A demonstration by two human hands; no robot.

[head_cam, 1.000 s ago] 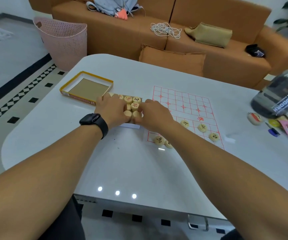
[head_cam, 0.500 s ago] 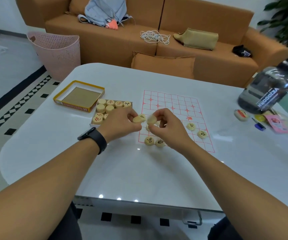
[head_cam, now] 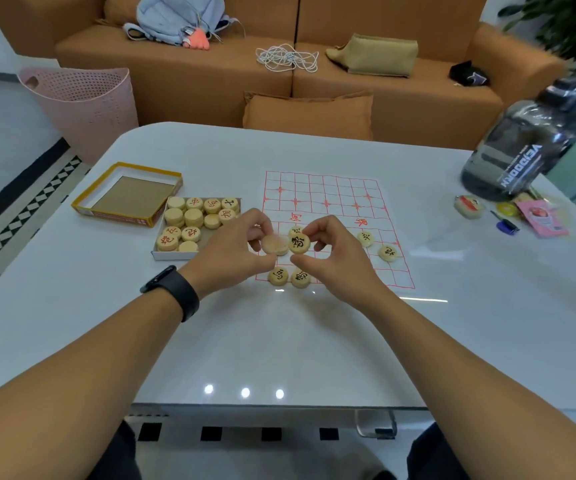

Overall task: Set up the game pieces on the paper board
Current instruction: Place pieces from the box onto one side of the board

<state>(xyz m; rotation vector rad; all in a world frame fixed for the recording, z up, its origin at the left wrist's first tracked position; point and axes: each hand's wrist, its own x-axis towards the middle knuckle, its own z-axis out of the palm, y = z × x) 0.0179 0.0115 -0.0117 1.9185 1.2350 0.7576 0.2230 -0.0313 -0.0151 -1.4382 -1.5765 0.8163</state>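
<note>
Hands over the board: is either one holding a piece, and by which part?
Both. The left hand pinches a blank-faced piece by its rim; the right hand pinches a black-marked piece by its edge.

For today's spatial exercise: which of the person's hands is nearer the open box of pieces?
Left. The left hand holds a piece just beside the box of pieces, right of it. The right hand holds another piece farther right, over the paper board.

"VEIDOORN" on dark jug (head_cam: 518, 157)
</note>
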